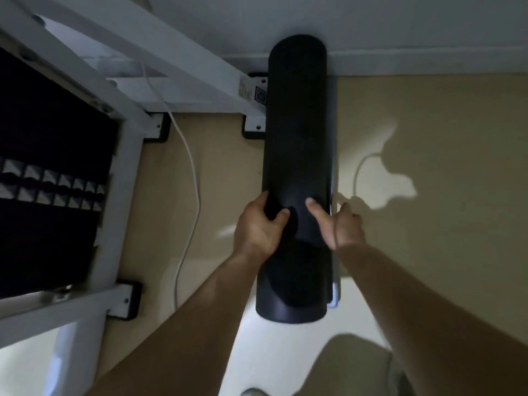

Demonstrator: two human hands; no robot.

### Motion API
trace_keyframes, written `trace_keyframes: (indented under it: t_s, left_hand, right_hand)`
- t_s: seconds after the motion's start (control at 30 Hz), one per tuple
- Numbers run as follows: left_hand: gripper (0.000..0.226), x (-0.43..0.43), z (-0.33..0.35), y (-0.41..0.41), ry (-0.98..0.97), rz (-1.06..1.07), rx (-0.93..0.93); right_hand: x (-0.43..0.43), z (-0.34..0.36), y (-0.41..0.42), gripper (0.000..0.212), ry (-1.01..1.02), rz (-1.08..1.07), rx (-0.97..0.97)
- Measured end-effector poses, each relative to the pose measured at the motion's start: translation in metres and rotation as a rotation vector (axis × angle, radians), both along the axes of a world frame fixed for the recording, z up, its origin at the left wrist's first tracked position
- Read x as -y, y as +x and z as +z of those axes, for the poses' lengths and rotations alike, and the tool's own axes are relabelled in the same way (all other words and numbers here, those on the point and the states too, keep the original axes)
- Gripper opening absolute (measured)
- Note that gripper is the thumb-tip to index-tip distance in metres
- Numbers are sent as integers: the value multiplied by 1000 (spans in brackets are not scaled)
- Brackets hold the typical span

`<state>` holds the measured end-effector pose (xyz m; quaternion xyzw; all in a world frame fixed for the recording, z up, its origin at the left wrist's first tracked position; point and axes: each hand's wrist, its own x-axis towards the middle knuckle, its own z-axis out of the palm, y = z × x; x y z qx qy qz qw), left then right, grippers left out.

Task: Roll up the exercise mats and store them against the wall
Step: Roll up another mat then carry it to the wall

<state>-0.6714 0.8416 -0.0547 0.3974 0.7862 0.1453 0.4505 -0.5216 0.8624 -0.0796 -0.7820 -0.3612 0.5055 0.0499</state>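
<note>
I'm steering rolled black mat (298, 138), long axis pointing at wall (400, 24); left hand (258, 227), right hand (344, 228) grips both curling round its half farther from wall.

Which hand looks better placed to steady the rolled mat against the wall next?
Probably left: the left hand wraps round the rolled mat, thumb across its front; the right hand pinches only its edge.

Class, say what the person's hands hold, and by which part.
Both hold the rolled black mat: the left hand grips its left side, the right hand its right side with the thumb across the front, in the half nearer the camera.
</note>
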Motion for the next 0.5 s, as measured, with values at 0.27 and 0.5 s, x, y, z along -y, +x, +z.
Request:
trace_keyframes:
  t_s: [0.27, 0.5]
  left_hand:
    - [60, 79, 156, 38, -173, -332, -152]
    - [67, 168, 274, 129, -146, -585, -146]
  right_hand:
    - [78, 177, 113, 52, 99, 113, 70]
    - [236, 312, 228, 55, 78, 19, 207]
